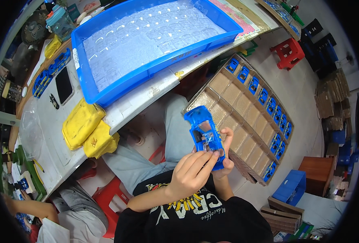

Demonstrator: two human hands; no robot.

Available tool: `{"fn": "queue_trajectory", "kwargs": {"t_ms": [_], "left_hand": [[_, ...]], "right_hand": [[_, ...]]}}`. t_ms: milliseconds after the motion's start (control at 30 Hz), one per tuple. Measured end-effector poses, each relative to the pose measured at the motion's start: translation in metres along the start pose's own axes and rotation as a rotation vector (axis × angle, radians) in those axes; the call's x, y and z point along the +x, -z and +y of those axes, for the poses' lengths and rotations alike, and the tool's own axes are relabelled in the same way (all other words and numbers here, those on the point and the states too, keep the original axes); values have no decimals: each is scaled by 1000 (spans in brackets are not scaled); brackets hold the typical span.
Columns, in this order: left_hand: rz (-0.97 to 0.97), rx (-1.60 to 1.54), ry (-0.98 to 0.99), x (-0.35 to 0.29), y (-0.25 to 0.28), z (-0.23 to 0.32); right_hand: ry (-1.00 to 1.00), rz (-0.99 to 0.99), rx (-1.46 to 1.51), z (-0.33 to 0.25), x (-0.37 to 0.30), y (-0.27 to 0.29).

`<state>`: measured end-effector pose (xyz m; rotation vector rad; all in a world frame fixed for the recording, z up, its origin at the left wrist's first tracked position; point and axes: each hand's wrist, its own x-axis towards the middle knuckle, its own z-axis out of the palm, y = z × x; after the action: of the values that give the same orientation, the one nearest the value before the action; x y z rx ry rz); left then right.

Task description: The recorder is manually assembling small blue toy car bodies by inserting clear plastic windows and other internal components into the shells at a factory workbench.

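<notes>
A blue toy car body [198, 117], with openings and a clear-looking part in its middle, is held tilted in front of my chest. My right hand [225, 158] grips it along its right side and from beneath, thumb near the lower end. Bunched together, the fingers of my left hand [193, 169] press onto the body's lower part. Whatever lies under those fingertips is hidden. Beside my right hand stands a divided tray [241, 106] with brown compartments; several similar blue car bodies [263, 96] fill its outer rows.
On the white table [125, 111] stands a big blue bin [147, 77] of clear plastic pieces. Nearby lie yellow wrapped blocks [82, 123], a phone [64, 84] and blue car bodies [59, 61]. A red stool [288, 54] stands on the floor; another person's arm [36, 208] shows lower left.
</notes>
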<state>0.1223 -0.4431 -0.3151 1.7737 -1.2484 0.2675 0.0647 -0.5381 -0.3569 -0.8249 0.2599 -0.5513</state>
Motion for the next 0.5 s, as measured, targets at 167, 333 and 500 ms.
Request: {"fn": "queue_trajectory", "kwargs": {"t_ms": [167, 333, 500], "left_hand": [[45, -11, -55, -10, 0, -2], [37, -50, -90, -11, 0, -3], [40, 113, -207, -10, 1, -13]], "right_hand": [[-62, -95, 76, -11, 5, -5], [-64, -145, 126, 0, 3, 5], [-74, -54, 173, -2, 2, 0]]}}
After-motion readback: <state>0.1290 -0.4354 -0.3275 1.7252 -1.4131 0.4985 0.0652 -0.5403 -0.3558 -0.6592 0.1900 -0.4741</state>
